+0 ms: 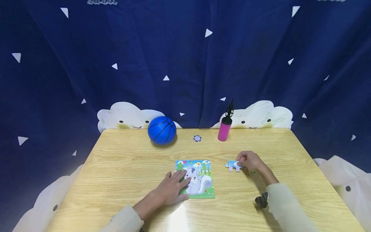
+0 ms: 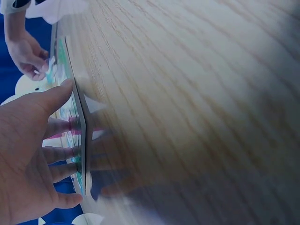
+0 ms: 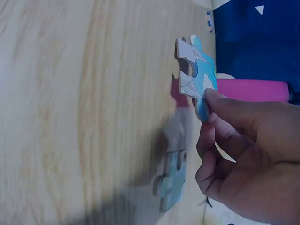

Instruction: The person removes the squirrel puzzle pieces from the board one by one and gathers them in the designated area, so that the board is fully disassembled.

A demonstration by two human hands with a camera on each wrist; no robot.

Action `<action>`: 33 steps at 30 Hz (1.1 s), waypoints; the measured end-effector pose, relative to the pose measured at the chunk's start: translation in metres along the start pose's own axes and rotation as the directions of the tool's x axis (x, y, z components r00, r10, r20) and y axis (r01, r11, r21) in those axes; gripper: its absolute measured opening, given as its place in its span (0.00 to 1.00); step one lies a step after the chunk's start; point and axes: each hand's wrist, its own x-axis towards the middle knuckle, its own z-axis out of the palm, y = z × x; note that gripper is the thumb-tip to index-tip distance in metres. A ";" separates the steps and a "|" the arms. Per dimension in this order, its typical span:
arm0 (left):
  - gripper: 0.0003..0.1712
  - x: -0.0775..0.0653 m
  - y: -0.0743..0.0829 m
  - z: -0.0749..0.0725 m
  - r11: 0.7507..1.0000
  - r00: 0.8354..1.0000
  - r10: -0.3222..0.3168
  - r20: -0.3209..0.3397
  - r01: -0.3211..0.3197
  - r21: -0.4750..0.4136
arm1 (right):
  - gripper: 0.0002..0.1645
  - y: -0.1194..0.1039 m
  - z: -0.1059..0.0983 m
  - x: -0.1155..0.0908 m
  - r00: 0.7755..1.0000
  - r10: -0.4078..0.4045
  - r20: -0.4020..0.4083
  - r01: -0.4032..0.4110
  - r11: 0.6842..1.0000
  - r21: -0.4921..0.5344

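Observation:
A square squirrel puzzle [image 1: 200,185] lies on the table, and the left hand [image 1: 173,188] rests on its left part with spread fingers. In the left wrist view the thumb [image 2: 61,96] reaches the near edge of the puzzle [image 2: 83,136]. To the right, the right hand [image 1: 250,160] pinches a blue and white jigsaw piece [image 1: 233,166] between thumb and fingers. From the right wrist view, this jigsaw piece [image 3: 200,70] is tilted and raised over the table. A second, greenish jigsaw piece [image 3: 173,180] lies on the wood below the hand, mostly covered in the head view.
Toward the back of the wooden table [image 1: 124,161] stand a blue basketball [image 1: 162,130] and a pink hand pump [image 1: 224,130] with a black nozzle. Between them lies a small round blue-and-white chip [image 1: 197,138]. A dark blue curtain [image 1: 185,64] hangs behind the table.

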 end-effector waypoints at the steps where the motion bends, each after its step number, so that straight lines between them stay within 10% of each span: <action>1: 0.39 0.000 0.000 0.000 1.000 1.000 0.000 0.001 0.000 -0.001 | 0.05 0.002 0.000 0.000 1.000 0.003 -0.007 -0.003 1.000 -0.004; 18: 0.38 0.001 0.001 0.002 1.000 1.000 -0.003 0.006 0.003 -0.004 | 0.02 0.006 0.001 0.002 0.997 0.065 -0.034 -0.069 0.990 -0.122; 33: 0.38 -0.002 0.004 -0.001 0.999 1.000 0.016 -0.019 -0.015 0.033 | 0.04 -0.055 0.036 0.017 0.981 -0.182 -0.061 0.177 0.981 -0.085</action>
